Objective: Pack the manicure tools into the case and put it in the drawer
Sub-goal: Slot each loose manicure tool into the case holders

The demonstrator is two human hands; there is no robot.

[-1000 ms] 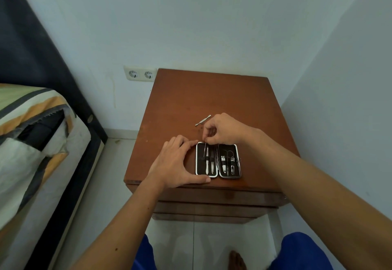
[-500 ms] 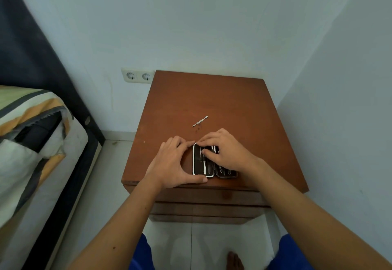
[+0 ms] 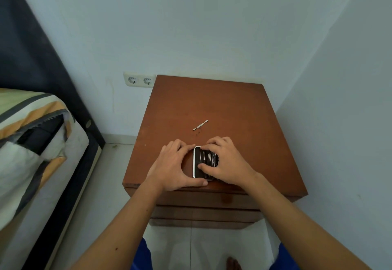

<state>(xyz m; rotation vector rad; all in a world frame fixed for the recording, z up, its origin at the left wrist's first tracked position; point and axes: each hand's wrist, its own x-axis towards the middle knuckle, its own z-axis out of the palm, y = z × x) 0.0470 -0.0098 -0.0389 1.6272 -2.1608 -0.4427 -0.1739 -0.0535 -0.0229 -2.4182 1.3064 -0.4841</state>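
Note:
A small black manicure case [image 3: 199,163] with a white rim lies open near the front edge of a brown wooden nightstand [image 3: 212,104]. Metal tools sit in its left half. My left hand [image 3: 176,165] curls against the case's left side, thumb along the front edge. My right hand [image 3: 224,161] lies flat over the case's right half, fingers pressing on the tools, hiding that half. One loose metal tool [image 3: 200,125] lies on the wood beyond the case, apart from both hands. Closed drawer fronts [image 3: 203,212] show below the top.
A bed with a striped cover [image 3: 31,142] and dark headboard stands at the left. A double wall socket [image 3: 139,80] sits behind the nightstand's left corner. A wall runs close along the right. My bare foot [image 3: 233,264] rests on the white tiled floor.
My right hand moved from the case's top edge down onto the case and now covers its right half. The left hand stayed at the case's left side. The loose tool has not moved.

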